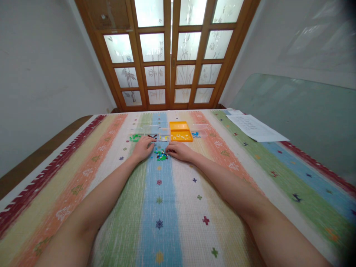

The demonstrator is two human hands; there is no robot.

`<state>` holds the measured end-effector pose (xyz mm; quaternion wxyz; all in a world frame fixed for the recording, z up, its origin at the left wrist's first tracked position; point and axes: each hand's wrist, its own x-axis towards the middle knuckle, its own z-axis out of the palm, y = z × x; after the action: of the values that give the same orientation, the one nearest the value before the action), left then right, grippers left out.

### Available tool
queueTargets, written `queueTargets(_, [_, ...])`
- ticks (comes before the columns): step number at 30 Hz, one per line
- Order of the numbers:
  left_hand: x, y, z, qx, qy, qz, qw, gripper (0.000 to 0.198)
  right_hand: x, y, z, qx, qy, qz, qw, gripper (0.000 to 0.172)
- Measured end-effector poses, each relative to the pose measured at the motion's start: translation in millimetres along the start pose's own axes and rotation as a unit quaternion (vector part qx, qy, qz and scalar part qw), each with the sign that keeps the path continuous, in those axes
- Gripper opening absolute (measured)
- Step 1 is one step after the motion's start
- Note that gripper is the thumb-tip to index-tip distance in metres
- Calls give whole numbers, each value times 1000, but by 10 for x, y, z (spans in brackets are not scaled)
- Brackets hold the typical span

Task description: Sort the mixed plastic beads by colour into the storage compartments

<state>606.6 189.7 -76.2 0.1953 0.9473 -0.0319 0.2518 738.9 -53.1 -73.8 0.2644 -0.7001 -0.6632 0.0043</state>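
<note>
A small pile of tiny mixed pieces (161,155), green, blue, white and dark red, lies on the striped cloth between my hands. My right hand (180,151) rests at the pile's right side, its fingers bent together at the edge; whatever they pinch is too small to name. To the left, my left hand (143,148) reaches to the front of a clear box with dark red pieces (152,137). Its thumb and forefinger are apart, and I see nothing between them. Beyond it sit green pieces (135,137) in a clear box.
An open orange box (181,137) holds white pieces. Beside it are a clear box with yellow pieces (164,138) and one with blue pieces (196,135). Paper sheets (254,128) lie at the right. Wooden glass-paned doors (172,63) stand beyond the table.
</note>
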Motion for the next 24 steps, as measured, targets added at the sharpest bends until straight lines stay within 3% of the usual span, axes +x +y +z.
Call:
queueTargets(6, [8, 43, 8, -9, -32, 35, 999, 25, -16, 54, 4, 54, 35, 59, 996, 12])
queueTargets(13, [5, 112, 7, -22, -63, 77, 995, 24, -13, 21, -12, 13, -4, 0, 1000, 15])
queueTargets(24, [-1, -18, 28, -1, -95, 63, 993, 27, -7, -5, 13, 5, 15, 24, 1000, 11])
